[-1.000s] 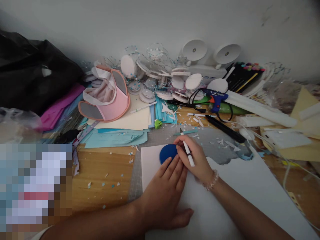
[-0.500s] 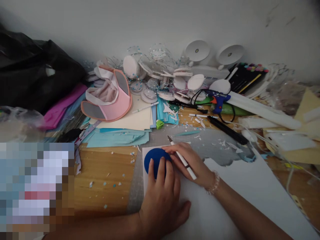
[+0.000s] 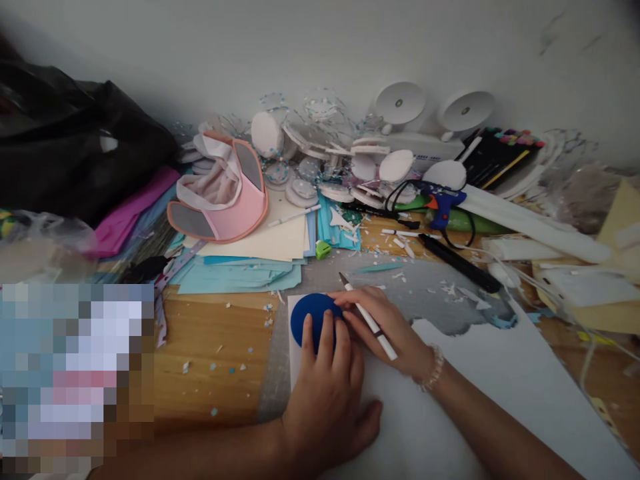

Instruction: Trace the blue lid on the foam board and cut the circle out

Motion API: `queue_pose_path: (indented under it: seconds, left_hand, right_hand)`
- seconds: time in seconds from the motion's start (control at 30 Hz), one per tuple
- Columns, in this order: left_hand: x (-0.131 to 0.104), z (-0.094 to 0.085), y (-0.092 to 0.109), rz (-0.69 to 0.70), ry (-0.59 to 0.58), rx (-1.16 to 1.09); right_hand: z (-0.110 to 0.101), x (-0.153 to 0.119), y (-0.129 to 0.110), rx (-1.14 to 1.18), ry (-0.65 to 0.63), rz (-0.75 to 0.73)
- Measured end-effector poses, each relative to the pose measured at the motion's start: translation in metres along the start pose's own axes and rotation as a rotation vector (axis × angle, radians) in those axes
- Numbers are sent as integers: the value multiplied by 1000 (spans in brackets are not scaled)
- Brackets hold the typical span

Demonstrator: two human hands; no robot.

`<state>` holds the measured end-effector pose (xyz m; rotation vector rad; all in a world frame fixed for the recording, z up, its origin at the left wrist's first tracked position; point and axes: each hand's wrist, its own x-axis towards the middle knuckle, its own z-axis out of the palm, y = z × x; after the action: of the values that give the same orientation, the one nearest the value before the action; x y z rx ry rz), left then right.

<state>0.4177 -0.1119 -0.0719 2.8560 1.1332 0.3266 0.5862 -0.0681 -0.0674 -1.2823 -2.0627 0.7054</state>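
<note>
Blue disc [image 3: 313,313]: sits on the white sheet's [image 3: 450,400] top-left corner, near half hidden under fingers.
Left hand [image 3: 327,393]: flat, fingers spread, pinning the disc.
Right hand [image 3: 387,327]: grip closed on white pen [image 3: 369,321], at 3 o'clock.
Surface [image 3: 210,360]: open room at 9 o'clock, only scraps.

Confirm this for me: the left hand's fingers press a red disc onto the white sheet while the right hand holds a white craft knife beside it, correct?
Not quite. The disc is dark blue, not red, as the head view shows. The rest holds: the left hand presses it onto the white sheet, and the right hand holds the white craft knife beside it.
</note>
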Motion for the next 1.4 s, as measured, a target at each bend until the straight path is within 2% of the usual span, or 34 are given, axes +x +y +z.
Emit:
queue_pose_path:
  seconds: [0.6, 0.77, 0.97, 1.13, 1.4]
  left_hand:
    - [0, -4, 2, 11, -2, 39]
    - [-2, -6, 2, 11, 9, 49]
    - [-4, -10, 2, 33, 11, 54]
    - [-4, -9, 2, 13, 42, 48]
    - [-6, -7, 0, 16, 80, 57]
  right_hand:
    - [0, 1, -5, -4, 14, 18]
    - [-1, 1, -5, 16, 2, 62]
    - [-5, 27, -16, 52, -101, 46]
    - [7, 55, -30, 78, -199, -67]
    - [14, 61, -28, -17, -232, -83]
